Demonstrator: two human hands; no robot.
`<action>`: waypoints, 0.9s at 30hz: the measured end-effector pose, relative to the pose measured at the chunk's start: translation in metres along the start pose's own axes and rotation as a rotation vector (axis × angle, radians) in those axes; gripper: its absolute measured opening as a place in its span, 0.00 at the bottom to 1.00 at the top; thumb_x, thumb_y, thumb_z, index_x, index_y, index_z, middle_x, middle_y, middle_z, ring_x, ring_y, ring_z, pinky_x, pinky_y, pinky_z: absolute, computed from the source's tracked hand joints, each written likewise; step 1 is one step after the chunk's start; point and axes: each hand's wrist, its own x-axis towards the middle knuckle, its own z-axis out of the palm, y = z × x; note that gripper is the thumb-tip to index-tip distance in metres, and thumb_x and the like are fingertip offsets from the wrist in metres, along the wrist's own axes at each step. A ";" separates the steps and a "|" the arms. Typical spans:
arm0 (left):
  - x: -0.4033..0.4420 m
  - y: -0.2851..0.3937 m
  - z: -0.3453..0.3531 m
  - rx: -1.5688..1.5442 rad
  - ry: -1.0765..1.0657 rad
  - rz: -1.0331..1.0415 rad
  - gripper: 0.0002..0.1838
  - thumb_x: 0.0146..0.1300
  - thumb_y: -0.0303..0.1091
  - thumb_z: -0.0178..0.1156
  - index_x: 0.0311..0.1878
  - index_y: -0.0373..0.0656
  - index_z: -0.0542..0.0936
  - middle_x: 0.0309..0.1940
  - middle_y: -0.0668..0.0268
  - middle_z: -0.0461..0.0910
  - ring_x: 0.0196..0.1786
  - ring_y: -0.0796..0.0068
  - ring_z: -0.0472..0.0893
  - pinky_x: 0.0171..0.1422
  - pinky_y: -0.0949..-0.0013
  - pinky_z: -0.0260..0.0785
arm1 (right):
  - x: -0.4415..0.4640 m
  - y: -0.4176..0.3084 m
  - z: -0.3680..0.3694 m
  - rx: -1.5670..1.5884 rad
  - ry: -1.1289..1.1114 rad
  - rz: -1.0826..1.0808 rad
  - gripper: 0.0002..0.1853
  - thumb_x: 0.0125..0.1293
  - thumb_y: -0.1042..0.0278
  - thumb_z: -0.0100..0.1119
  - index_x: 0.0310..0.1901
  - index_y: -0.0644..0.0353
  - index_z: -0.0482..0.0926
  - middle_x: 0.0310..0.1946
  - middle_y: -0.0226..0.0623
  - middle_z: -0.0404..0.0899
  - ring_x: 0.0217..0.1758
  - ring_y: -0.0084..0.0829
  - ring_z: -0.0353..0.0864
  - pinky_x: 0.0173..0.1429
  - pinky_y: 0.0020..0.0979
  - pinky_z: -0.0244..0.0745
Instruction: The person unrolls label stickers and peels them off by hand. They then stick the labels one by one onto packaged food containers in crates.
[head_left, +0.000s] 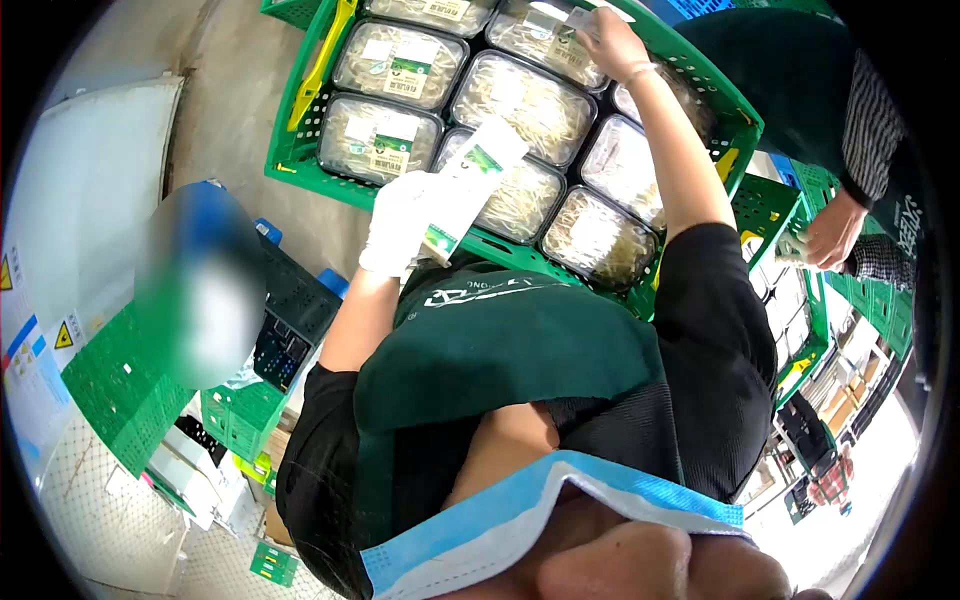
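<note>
My left hand (403,212), in a white glove, is closed round a strip of labels (476,178) with green print, held over the near side of a green crate (345,192). Inside the crate, several clear-lidded packs of pale bean sprouts (524,105) lie in rows. My bare right hand (612,42) reaches across to a pack in the far row. Its fingers are pinched on a small, partly see-through label (579,20) at that pack's lid. Other packs on the left carry a green and white label (408,70); some lids on the right show glare.
To the right, a co-worker's hand (835,232) is over another green crate (800,365) of packs. Green crates (240,415) and a dark machine or bin (290,320) stand on the left. A blurred patch hides part of that side.
</note>
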 end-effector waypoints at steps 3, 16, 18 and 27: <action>-0.010 -0.010 -0.006 -0.039 0.042 -0.017 0.09 0.53 0.28 0.52 0.36 0.35 0.76 0.30 0.65 0.77 0.32 0.79 0.75 0.37 0.76 0.67 | -0.005 -0.043 -0.013 -0.170 -0.189 0.333 0.17 0.55 0.60 0.46 0.45 0.59 0.67 0.42 0.45 0.69 0.48 0.41 0.67 0.49 0.38 0.65; -0.035 0.004 0.035 0.114 -0.070 0.184 0.04 0.51 0.26 0.55 0.31 0.37 0.74 0.29 0.66 0.74 0.33 0.79 0.73 0.37 0.76 0.66 | -0.179 -0.186 -0.077 0.800 -0.268 -0.113 0.09 0.53 0.68 0.57 0.35 0.60 0.74 0.24 0.40 0.76 0.25 0.32 0.76 0.30 0.27 0.70; -0.036 -0.013 0.041 0.440 0.067 0.450 0.04 0.50 0.27 0.56 0.24 0.39 0.73 0.23 0.68 0.72 0.26 0.79 0.71 0.30 0.74 0.64 | -0.180 -0.181 -0.078 0.682 -0.174 -0.138 0.08 0.52 0.67 0.58 0.32 0.60 0.76 0.23 0.39 0.76 0.23 0.31 0.76 0.29 0.27 0.70; -0.064 -0.051 -0.020 0.021 -0.073 0.018 0.09 0.53 0.31 0.53 0.33 0.34 0.74 0.28 0.63 0.75 0.33 0.76 0.75 0.36 0.76 0.67 | -0.091 -0.080 0.027 -0.276 -0.116 0.029 0.19 0.54 0.55 0.49 0.44 0.58 0.67 0.42 0.43 0.70 0.49 0.40 0.68 0.50 0.39 0.63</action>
